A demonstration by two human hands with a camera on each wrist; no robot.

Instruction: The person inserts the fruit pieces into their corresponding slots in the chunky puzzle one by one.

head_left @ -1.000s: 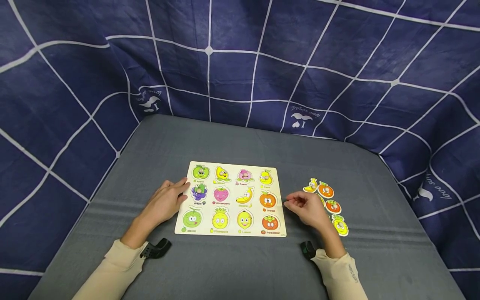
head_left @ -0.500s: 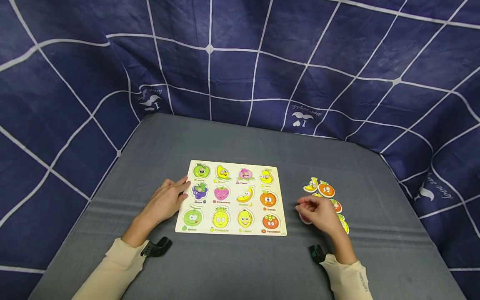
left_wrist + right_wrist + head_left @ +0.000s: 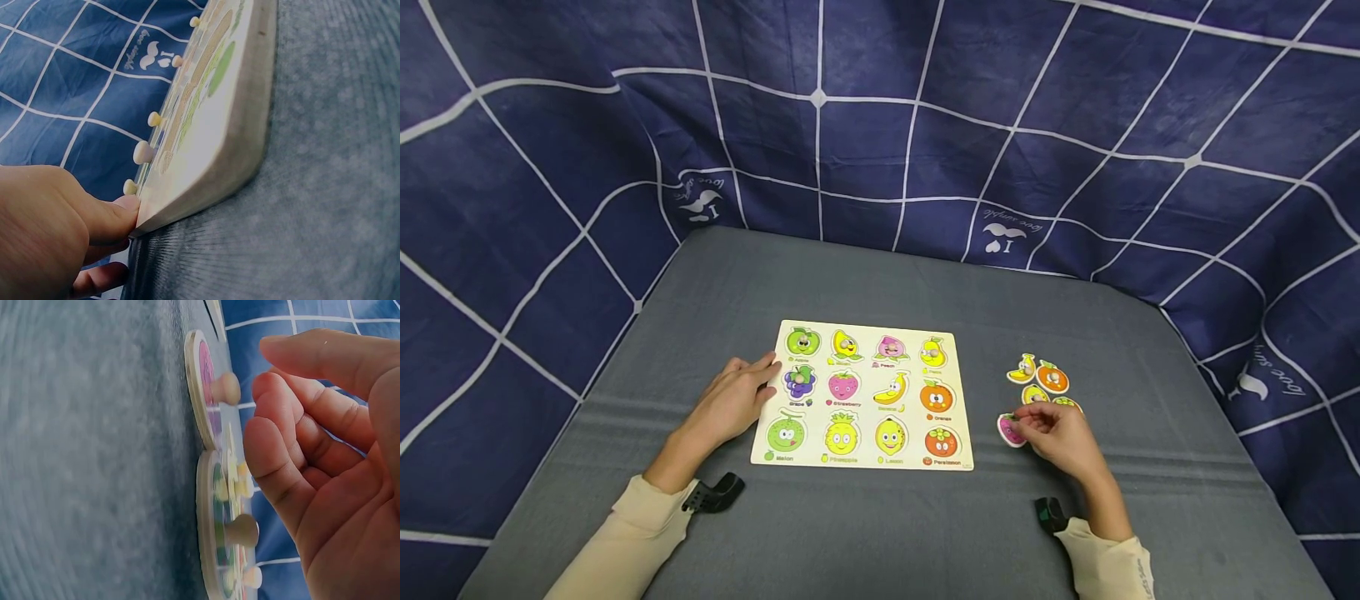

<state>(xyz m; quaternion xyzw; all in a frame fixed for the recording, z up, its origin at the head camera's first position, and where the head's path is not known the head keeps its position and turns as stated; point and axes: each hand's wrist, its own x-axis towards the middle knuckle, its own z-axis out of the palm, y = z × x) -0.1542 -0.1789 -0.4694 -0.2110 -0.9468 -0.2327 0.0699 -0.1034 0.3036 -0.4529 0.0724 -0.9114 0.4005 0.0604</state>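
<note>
A pale wooden fruit puzzle board (image 3: 862,454) lies flat on the grey table. My left hand (image 3: 730,406) is at its left edge, with thumb and index finger touching the rim; in the left wrist view the thumb (image 3: 112,219) presses by the board's corner. Several knobbed pieces sit in its upper rows, among them the grape piece (image 3: 800,381). My right hand (image 3: 1063,437) hovers by a pink strawberry puzzle piece (image 3: 1011,430) lying on the table. In the right wrist view, its loosely bent fingers are apart from that piece's wooden knob (image 3: 226,389) and hold nothing.
Right of the board lie loose knobbed pieces: a banana (image 3: 1022,369), an orange (image 3: 1052,378) and a yellow one (image 3: 1034,394), with others partly hidden by my right hand. A blue grid-patterned curtain (image 3: 865,125) encloses the grey table (image 3: 865,279).
My right hand has moved right, away from the board, toward the loose pieces. The strawberry piece now shows beside its fingers. My left hand stays at the board's edge.
</note>
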